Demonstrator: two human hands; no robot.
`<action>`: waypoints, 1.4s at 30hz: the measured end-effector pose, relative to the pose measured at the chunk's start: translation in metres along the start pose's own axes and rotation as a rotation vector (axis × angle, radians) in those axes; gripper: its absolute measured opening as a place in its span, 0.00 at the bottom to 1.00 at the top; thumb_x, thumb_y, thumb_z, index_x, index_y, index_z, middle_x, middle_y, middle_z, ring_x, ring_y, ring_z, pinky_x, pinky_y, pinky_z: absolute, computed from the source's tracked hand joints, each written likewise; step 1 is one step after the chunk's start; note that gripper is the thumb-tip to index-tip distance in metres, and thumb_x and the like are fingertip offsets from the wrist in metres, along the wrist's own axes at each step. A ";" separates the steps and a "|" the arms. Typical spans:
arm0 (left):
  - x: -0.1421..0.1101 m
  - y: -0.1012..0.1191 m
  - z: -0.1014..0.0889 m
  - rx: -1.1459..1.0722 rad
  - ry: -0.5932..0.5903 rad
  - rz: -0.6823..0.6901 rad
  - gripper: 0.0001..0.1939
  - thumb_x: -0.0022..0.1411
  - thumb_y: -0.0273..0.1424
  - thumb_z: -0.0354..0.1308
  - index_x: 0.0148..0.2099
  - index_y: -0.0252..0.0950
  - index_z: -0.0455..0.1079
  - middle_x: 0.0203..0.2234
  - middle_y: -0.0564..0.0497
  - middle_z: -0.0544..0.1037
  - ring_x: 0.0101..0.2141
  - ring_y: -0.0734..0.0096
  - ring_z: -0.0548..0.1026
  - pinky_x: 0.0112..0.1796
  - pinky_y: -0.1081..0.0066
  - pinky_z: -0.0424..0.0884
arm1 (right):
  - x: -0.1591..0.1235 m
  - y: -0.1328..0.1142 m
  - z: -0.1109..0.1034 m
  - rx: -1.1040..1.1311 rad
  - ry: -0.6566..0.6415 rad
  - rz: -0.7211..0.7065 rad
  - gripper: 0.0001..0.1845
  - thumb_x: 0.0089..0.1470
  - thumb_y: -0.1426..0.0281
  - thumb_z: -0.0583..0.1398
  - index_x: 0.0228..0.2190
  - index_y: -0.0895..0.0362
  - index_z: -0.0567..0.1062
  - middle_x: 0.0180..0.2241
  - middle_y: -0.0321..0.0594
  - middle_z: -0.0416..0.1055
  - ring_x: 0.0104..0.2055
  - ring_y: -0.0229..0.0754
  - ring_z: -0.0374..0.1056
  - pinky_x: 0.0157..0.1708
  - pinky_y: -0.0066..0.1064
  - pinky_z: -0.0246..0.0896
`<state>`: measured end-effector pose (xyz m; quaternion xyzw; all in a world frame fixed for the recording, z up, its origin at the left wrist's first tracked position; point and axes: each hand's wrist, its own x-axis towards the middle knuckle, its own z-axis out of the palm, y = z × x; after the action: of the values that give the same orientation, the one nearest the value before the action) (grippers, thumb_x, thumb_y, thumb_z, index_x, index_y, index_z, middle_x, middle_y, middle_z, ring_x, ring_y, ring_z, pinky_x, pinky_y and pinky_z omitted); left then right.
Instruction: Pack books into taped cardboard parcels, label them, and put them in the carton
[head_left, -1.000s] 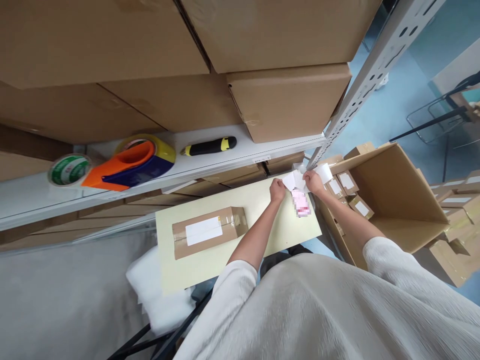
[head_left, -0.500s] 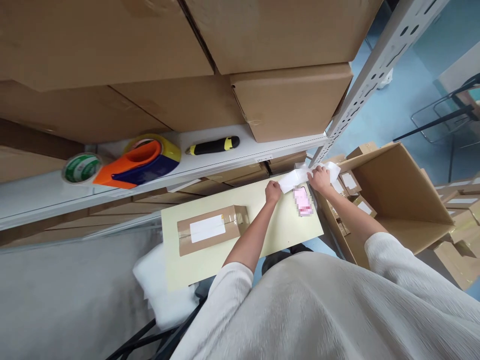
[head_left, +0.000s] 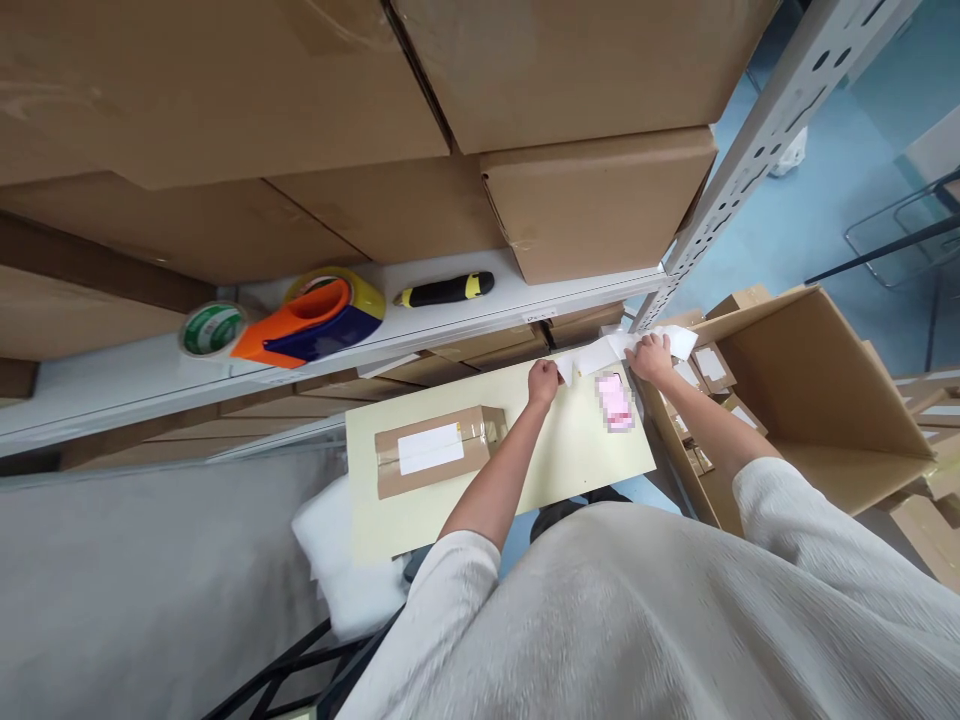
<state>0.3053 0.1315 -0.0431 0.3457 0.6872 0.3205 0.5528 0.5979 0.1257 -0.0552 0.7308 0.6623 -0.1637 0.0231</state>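
A strip of white paper labels (head_left: 598, 356) runs along the far right edge of the pale yellow board (head_left: 577, 450). My left hand (head_left: 543, 382) is closed in a pinch at the strip's left end, where a white piece is lifted and bent. My right hand (head_left: 651, 358) is closed on the strip farther right, its fingertips bent over the paper, and more of the strip trails past it. Between my forearms lies a pink, blurred-out object (head_left: 616, 402). Left of my left forearm rests a taped cardboard box (head_left: 439, 452) with a white label on top.
Above the board, a white shelf (head_left: 577, 290) carries large cartons (head_left: 600, 200), an orange-and-blue tape dispenser (head_left: 311, 325), a green-cored tape roll (head_left: 214, 330) and a black-and-yellow utility knife (head_left: 444, 290). At right stands a large open carton (head_left: 832, 390) with small labelled boxes inside. White wrapping (head_left: 349, 570) hangs lower left.
My left hand has drawn slightly away from the strip, and the paper at its fingers is now bent up. The view has shifted a little, so the shelf things appear farther right.
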 end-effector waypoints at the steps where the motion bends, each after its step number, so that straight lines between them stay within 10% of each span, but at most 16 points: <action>1: -0.001 0.002 0.001 -0.042 -0.010 -0.010 0.10 0.67 0.30 0.56 0.31 0.42 0.63 0.23 0.55 0.75 0.29 0.70 0.78 0.39 0.66 0.80 | -0.001 -0.001 -0.001 -0.010 -0.008 0.003 0.31 0.72 0.54 0.50 0.53 0.63 0.83 0.61 0.65 0.73 0.70 0.67 0.58 0.74 0.66 0.34; 19: -0.064 0.035 -0.012 -0.495 -0.131 -0.112 0.11 0.68 0.34 0.66 0.37 0.39 0.66 0.28 0.55 0.73 0.31 0.72 0.79 0.49 0.56 0.83 | -0.075 -0.097 -0.011 0.292 0.190 -0.325 0.29 0.62 0.61 0.65 0.60 0.59 0.72 0.59 0.57 0.73 0.60 0.63 0.67 0.61 0.51 0.62; 25: -0.099 0.024 -0.065 -0.576 -0.022 -0.060 0.11 0.64 0.34 0.67 0.40 0.40 0.66 0.32 0.53 0.77 0.34 0.68 0.81 0.47 0.57 0.82 | -0.084 -0.139 -0.015 0.456 0.217 -0.449 0.13 0.60 0.74 0.58 0.46 0.54 0.76 0.50 0.51 0.75 0.54 0.57 0.69 0.55 0.46 0.65; 33: -0.118 0.006 -0.165 -0.631 0.277 0.089 0.18 0.51 0.23 0.64 0.45 0.42 0.69 0.47 0.46 0.83 0.51 0.61 0.81 0.43 0.67 0.75 | -0.103 -0.211 -0.045 0.856 -0.060 -0.569 0.08 0.61 0.66 0.59 0.38 0.52 0.78 0.41 0.39 0.79 0.44 0.46 0.74 0.51 0.40 0.69; 42: -0.121 -0.023 -0.253 -0.575 0.439 0.150 0.11 0.58 0.38 0.61 0.42 0.41 0.69 0.37 0.47 0.82 0.39 0.62 0.81 0.37 0.66 0.74 | -0.128 -0.307 -0.044 0.960 -0.176 -0.437 0.13 0.54 0.59 0.61 0.38 0.53 0.78 0.28 0.32 0.68 0.30 0.40 0.63 0.33 0.32 0.60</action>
<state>0.0729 0.0038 0.0497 0.1487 0.6439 0.6067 0.4417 0.2988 0.0510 0.0774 0.4879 0.6451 -0.5098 -0.2931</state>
